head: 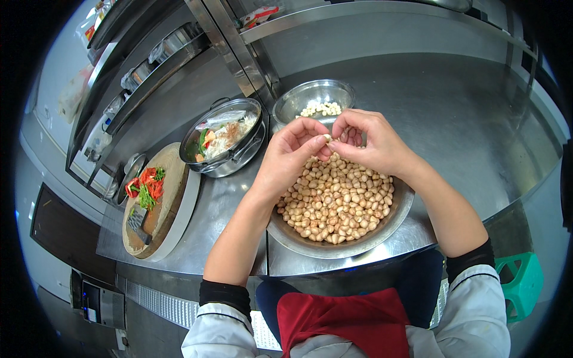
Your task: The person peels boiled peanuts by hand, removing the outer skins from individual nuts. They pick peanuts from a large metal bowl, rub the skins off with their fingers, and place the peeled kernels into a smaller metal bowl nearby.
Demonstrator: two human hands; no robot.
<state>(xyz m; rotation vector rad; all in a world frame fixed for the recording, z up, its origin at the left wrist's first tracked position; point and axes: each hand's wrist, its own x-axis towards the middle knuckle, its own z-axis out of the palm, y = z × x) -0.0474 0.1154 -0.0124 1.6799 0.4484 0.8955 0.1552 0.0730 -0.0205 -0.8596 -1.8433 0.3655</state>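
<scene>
A pale peanut (328, 138) sits pinched at the fingertips of my left hand (293, 145). The thumb and fingers of my right hand (374, 141) meet it from the other side, and its fingers partly hide what they touch. Below both hands, many peanuts in tan skins (338, 201) fill a wide steel bowl (340, 252) near the counter's front edge. Just beyond my fingers stands a smaller steel bowl (284, 109). Several pale, skinless peanuts (320, 108) lie inside it, and my hands cover its near rim.
To the left, a round chopping board (168, 197) bears cut red and green vegetables (150, 185) and a slotted black-handled tool (139, 223). A lidded pot (221, 134) of food stands behind it. Steel shelves (385, 9) hang above the counter. A green stool (521, 284) is at right.
</scene>
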